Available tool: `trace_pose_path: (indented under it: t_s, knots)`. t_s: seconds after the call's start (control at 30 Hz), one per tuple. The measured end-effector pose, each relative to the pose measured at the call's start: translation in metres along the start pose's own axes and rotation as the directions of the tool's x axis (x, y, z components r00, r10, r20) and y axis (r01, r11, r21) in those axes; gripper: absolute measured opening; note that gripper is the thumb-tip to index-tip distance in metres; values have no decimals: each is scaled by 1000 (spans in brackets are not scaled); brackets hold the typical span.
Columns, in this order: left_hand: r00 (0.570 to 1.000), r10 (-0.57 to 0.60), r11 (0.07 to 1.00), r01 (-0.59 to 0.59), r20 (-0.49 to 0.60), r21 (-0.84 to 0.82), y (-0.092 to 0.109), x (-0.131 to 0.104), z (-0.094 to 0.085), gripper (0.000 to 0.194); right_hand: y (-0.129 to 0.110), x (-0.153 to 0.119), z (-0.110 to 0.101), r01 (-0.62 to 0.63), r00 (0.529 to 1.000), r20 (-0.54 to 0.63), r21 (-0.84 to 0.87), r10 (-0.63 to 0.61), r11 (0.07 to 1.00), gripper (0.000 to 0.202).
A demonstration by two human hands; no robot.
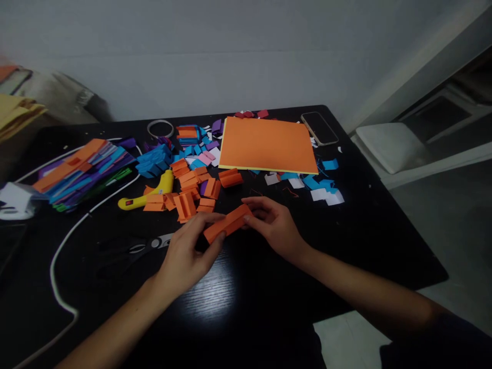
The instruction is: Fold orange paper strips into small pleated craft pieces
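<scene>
An orange paper strip [229, 221], creased along its length, is held between both hands above the black table. My left hand [192, 251] pinches its left end between thumb and fingers. At the right end, my right hand [274, 225] grips it with the thumb on top and the fingers behind. Black-handled scissors [142, 247] lie beside my left hand, their blades partly hidden behind it. Just beyond the hands are several folded orange paper pieces [185, 205] in a loose heap. Next to that heap rests a yellow glue gun [149, 193].
Orange sheets [269, 146] lie stacked at the back, with a phone [320, 128] to their right. Blue and white scraps [326, 190] are scattered in front. Coloured strips [88, 169] are piled at left, near a white cable [54, 266]. A tape roll [160, 122] sits by the wall.
</scene>
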State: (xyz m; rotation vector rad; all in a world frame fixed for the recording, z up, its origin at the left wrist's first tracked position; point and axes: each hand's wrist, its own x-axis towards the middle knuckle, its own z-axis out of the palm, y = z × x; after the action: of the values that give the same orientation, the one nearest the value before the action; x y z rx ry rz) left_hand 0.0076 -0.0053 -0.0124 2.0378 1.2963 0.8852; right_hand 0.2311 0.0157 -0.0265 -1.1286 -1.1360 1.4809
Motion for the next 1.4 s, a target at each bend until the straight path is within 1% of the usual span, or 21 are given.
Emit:
trace_pose_path:
  t_s: [0.13, 0.23, 0.3, 0.4, 0.53, 0.63, 0.7, 0.73, 0.8, 0.87, 0.93, 1.0, 1.1, 1.4]
  knots:
    - [999, 15, 1000, -14, -48, 13, 1, 1, 0, 14, 0, -2, 1, 5, 1000, 9, -31, -4, 999, 34]
    - [996, 15, 1000, -15, -86, 3, 4, 1, -1, 9, -1, -4, 2, 30, 1000, 7, -104, -29, 994, 31]
    - [995, 15, 1000, -15, -99, 4, 8, 1, -1, 8, -1, -6, 2, 62, 998, 1, -183, -63, 981, 29]
    - [994, 47, 999, -48, -101, -10, 11, -1, -4, 8, -2, -8, 2, 150, 988, 11, -308, -154, 939, 24]
    - [994, 92, 988, -98, -61, -118, 10, -4, -10, 14, -2, -9, 2, 311, 949, 90, -421, -302, 852, 19]
    - [995, 91, 953, -95, -30, -288, 7, -4, -13, 23, -1, -9, 2, 380, 923, 116, -427, -367, 821, 20]
    - [999, 51, 897, -48, -5, -439, 7, -3, -13, 31, 0, -9, 2, 424, 903, 128, -422, -410, 801, 15]
    - [1000, 9, 859, -3, 10, -512, 8, -2, -12, 34, 0, -9, 1, 453, 888, 141, -427, -437, 782, 11]
    - [992, -121, 773, 116, 35, -624, 11, 1, -9, 33, 0, -10, 1, 522, 849, 187, -440, -494, 731, 9]
    - [962, -261, 698, 245, 79, -673, 14, 5, -6, 24, -1, -11, 0, 574, 816, 232, -439, -530, 691, 12]
    - [929, -344, 659, 342, 135, -670, 17, 8, -3, 18, -1, -12, 0, 615, 787, 277, -430, -552, 661, 14]
    - [914, -371, 652, 384, 167, -654, 18, 10, -2, 20, -2, -14, 2, 644, 764, 309, -429, -567, 633, 15]
    - [902, -399, 645, 404, 165, -649, 19, 11, -1, 21, -4, -15, 4, 660, 749, 315, -434, -583, 614, 14]
    - [900, -382, 634, 420, 209, -649, 18, 12, 1, 20, -3, -16, 3, 648, 760, 325, -442, -562, 621, 15]
